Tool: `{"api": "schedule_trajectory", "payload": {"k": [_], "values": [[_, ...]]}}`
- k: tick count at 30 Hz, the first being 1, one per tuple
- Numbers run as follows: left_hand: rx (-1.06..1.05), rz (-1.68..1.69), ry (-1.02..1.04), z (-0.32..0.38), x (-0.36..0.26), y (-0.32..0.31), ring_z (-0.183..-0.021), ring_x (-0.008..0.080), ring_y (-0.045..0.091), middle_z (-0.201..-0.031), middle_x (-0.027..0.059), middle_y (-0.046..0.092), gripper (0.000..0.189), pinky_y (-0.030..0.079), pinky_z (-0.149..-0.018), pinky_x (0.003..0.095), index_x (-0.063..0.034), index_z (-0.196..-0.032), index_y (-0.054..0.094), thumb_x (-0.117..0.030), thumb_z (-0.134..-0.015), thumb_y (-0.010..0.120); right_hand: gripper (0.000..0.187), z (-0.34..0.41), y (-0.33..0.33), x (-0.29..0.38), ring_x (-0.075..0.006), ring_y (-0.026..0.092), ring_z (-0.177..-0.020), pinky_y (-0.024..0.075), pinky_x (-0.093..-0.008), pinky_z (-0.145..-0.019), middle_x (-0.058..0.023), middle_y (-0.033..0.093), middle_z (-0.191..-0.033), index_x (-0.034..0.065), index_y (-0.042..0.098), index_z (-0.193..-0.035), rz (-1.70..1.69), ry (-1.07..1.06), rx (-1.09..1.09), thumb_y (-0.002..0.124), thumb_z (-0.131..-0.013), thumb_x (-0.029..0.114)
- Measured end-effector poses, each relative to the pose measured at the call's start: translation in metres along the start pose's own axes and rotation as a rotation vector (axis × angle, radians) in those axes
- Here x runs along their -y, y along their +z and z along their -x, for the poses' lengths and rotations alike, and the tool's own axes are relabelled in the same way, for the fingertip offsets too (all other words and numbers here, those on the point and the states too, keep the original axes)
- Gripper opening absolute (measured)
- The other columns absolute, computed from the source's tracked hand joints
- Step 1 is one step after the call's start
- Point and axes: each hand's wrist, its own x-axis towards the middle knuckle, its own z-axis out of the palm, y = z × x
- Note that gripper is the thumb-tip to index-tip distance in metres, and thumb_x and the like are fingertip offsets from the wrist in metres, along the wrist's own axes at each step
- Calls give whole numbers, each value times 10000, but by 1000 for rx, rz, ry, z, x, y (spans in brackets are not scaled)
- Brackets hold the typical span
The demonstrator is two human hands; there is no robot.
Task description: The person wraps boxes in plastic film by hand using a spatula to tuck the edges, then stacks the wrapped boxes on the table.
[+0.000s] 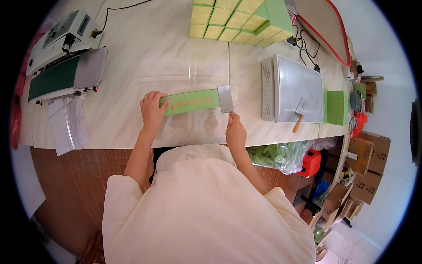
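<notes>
A long green box (193, 102) with orange writing lies before me on the table. My left hand (152, 107) grips its left end, thumb on the top face. In my right hand (236, 132) is the handle of a scraper, whose wide metal blade (226, 99) lies at the box's right end. Clear film seems to show just past that end. To the right stands a metal-topped appliance (300, 82) with a slotted side, perhaps a hot plate. On its front edge rests a second scraper (299, 117) with a wooden handle.
Stacked green-and-yellow boxes (227, 19) stand at the back. A band sealer (66, 56) with a green belt sits at the left, above clear plastic sheets (69, 123). More green boxes (336, 107) are beyond the appliance. Cables (306, 49) run behind it. Cartons (366, 184) fill the far right.
</notes>
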Motion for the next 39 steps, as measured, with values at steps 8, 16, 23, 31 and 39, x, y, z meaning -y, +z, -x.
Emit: {"api": "schedule_trajectory", "payload": {"k": [8, 16, 23, 31, 39], "values": [[-23, -8, -7, 1, 2, 3, -1047, 254, 554, -1006, 25, 631, 197, 376, -936, 415, -112, -966, 663, -210, -809, 730, 222, -3, -9, -4, -424, 638, -680, 498, -522, -591, -203, 659, -747, 54, 504, -1063, 2, 41, 48, 451, -1016, 265], [-106, -31, -151, 19, 16, -11, -1137, 282, 517, -1115, 100, 612, 419, 362, -1006, 441, -84, -1209, 584, -242, -839, 701, 279, -4, -26, -25, -452, 630, -765, 486, -510, -638, -241, 664, -865, 47, 495, -1173, -205, -8, -48, 414, -1033, 274], [-29, 787, -615, 51, 78, -3, -1093, 198, 599, -1179, 110, 642, 416, 453, -949, 341, 4, -1218, 580, -304, -942, 629, 155, -39, -46, 29, -314, 655, -763, 518, -376, -656, -111, 680, -881, 79, 614, -1065, -307, -462, 307, 604, -951, 183], [260, 1120, -614, 38, 77, -4, -1019, 144, 634, -1112, 91, 683, 377, 466, -940, 280, 13, -1086, 629, -342, -1007, 531, 128, -90, -13, 96, -298, 622, -778, 499, -386, -663, -73, 665, -882, 100, 639, -1031, -145, -951, 660, 615, -922, 164], [299, 928, -611, 28, 75, -14, -1022, 181, 656, -1061, 109, 689, 337, 503, -937, 294, 44, -1036, 614, -268, -1028, 486, 114, -114, -7, 119, -314, 607, -735, 487, -395, -646, -83, 655, -838, 103, 631, -991, -113, -868, 697, 592, -935, 195]]}}
